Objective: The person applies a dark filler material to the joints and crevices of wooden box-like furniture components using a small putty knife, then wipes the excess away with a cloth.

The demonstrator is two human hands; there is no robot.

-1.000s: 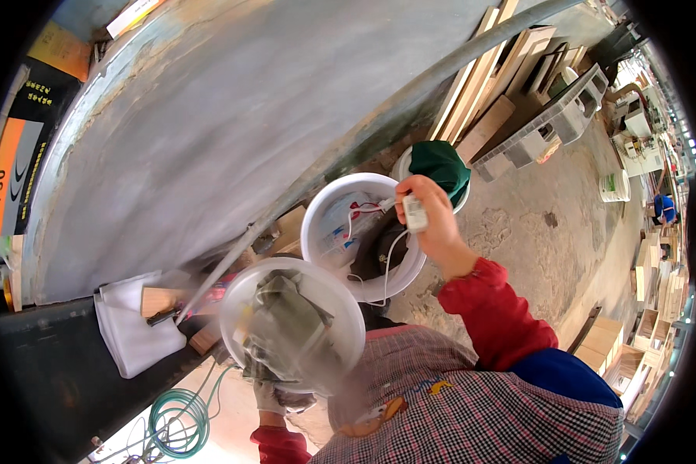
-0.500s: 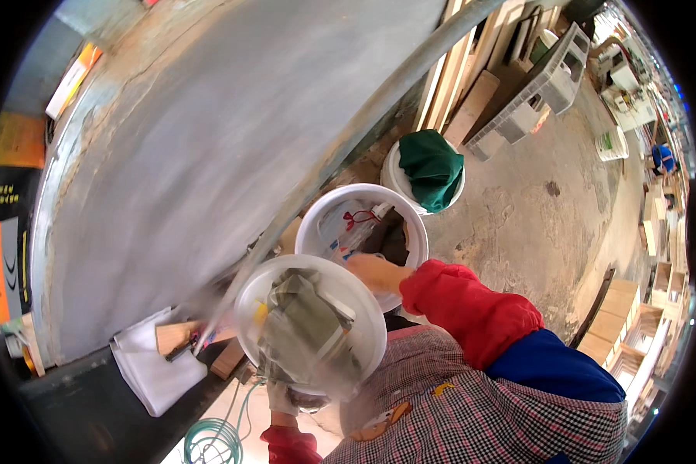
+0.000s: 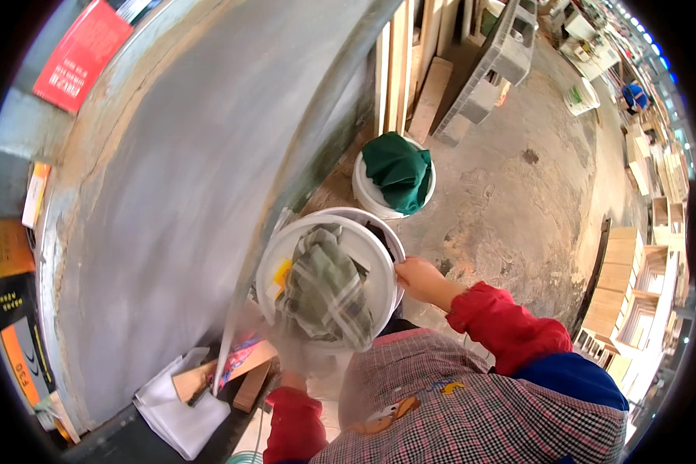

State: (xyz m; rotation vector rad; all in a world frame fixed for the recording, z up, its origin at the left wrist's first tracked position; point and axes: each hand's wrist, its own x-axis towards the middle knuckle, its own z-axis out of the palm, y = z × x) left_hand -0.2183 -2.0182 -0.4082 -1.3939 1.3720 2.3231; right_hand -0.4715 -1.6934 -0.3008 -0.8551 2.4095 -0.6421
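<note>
A white bucket [image 3: 384, 309] with a crumpled grey-green checked cloth [image 3: 325, 282] and a bit of yellow in it sits in front of my body. It overlaps a second white bucket [image 3: 346, 211], whose dark contents show only as a sliver. My left hand [image 3: 290, 357], smeared by motion, is at the near left side of the cloth's bucket and supports it; its fingers are mostly hidden. With closed fingers, my right hand [image 3: 419, 278] grips the right rim of the second bucket, close to the front bucket's edge.
Farther off stands another white bucket [image 3: 359, 185] with a dark green cloth [image 3: 398, 172] over it. A large grey panel [image 3: 185, 193] fills the left side. White sheeting [image 3: 182, 410] and wood pieces [image 3: 251, 387] lie at lower left. A grey plastic crate [image 3: 472, 108] leans near upright boards.
The cloth's bucket has moved right and up over the second bucket, covering most of its opening. My right hand has come out of that bucket and onto its rim.
</note>
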